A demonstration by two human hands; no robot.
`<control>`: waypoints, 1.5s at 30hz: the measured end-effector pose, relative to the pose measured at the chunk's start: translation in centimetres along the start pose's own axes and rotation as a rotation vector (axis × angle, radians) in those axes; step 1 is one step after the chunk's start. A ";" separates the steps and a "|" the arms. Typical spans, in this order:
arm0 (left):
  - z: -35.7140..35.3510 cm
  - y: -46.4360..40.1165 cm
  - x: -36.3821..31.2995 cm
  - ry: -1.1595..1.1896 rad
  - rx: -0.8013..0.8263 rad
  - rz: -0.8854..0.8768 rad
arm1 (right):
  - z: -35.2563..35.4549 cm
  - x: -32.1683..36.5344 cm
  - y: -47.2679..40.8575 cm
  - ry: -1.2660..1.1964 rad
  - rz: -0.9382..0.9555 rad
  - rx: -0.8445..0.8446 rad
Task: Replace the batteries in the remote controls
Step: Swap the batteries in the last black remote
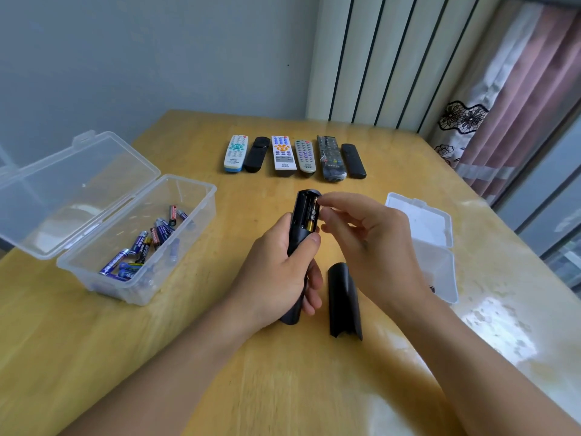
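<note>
the left hand (pixel 276 272) is gripping a black remote (pixel 303 228) above the table (pixel 220 357), fingers curled round its lower half and the thumb lying along its right edge. the remote is facing back-up, its battery bay uncovered. one battery (pixel 312 218) is sitting in the right slot of the bay; the left slot is looking dark, and i cannot tell whether anything is in it. the right hand (pixel 371 243) is reaching in from the right, its thumb and forefinger pinched narrow at the top end of that battery, the other fingers loosely curled.

the cover (pixel 344 302) is lying on the table just right of the left hand, apart from the remote. six more remotes (pixel 294 157) are lying side by side in a row near the far edge. a clear box (pixel 138 240) is standing at the left with its lid swung back, loose batteries (pixel 141 247) piled inside. a second clear box (pixel 437 247) is sitting at the right, partly hidden behind the right hand. a curtain (pixel 509 105) is hanging at the far right.
</note>
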State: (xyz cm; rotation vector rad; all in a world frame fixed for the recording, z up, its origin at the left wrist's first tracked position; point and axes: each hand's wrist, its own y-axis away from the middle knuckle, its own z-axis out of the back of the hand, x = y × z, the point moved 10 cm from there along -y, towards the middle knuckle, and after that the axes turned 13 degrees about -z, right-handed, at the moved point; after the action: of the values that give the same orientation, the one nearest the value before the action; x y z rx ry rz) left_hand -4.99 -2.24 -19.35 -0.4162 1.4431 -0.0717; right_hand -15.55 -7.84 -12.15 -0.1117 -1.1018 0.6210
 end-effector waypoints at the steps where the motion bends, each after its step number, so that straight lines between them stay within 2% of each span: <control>1: -0.1 0.0 0.0 0.009 -0.008 -0.001 | 0.0 0.0 0.1 -0.008 0.000 -0.014; 6: -0.1 0.0 -0.2 -0.037 0.012 -0.004 | 0.1 -0.7 -0.3 -0.018 -0.077 -0.014; 15: -0.2 0.1 0.3 -0.088 0.065 0.006 | -0.3 -1.1 -1.0 0.008 -0.100 0.045; 22: -0.4 -0.1 0.6 -0.088 0.050 0.010 | 0.2 -1.2 -1.0 -0.120 -0.126 0.080; 28: -0.1 -0.4 0.3 -0.061 0.026 -0.005 | 1.4 -0.7 -0.6 -0.112 -0.076 -0.058; 32: 0.0 -0.5 0.6 -0.029 0.012 0.005 | 1.6 -1.5 -0.6 -0.248 -0.143 -0.074; 36: 0.4 -0.6 0.9 -0.002 0.000 0.010 | 0.5 -2.1 -0.7 -0.397 -0.204 0.025; 41: 1.3 -1.0 2.2 0.093 -0.065 0.093 | 3.0 -1.9 -1.0 -0.602 -0.160 -0.124; 45: 1.7 -1.1 2.7 0.109 -0.086 0.143 | 1.8 -1.4 -1.0 -0.762 -0.258 -0.067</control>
State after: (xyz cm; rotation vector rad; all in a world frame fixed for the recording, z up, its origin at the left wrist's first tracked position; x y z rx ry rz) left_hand -2.73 -3.65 -21.45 -0.3825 1.5833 0.0841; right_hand -17.12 -9.82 -12.06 0.2288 -1.8382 0.3928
